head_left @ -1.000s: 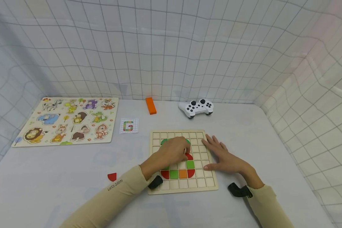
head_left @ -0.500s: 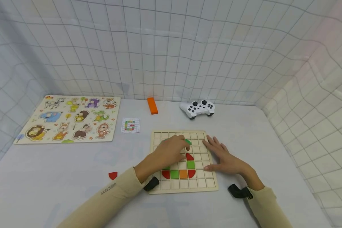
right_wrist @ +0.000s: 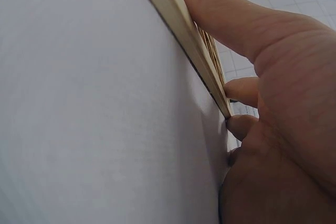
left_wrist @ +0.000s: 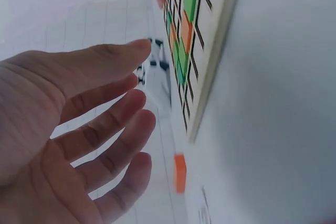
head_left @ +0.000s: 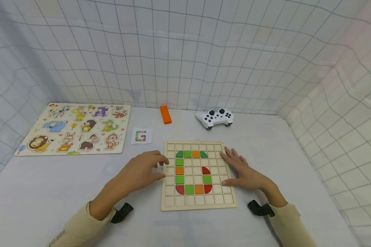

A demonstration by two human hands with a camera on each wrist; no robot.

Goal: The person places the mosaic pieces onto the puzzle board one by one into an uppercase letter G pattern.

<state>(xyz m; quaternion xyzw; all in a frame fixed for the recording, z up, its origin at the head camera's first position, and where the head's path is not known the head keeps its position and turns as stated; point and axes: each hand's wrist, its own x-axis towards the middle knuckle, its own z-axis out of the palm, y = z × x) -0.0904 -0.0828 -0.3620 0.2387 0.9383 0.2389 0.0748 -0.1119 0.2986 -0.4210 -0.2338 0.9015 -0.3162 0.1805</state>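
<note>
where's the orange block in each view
Head: orange block at the table's far edge, left of the controller.
Left wrist: low centre, beyond the board's end.
Right wrist: not in it.
Shared landmark: the wooden grid board.

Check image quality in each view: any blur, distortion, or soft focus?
Head view: sharp, evenly lit, but wide-angle bending curves the grid backdrop. Left wrist view: left hand fills the frame, soft; the puzzle board and orange block are smeared. Right wrist view: right hand close and blurred against the board's edge.
</note>
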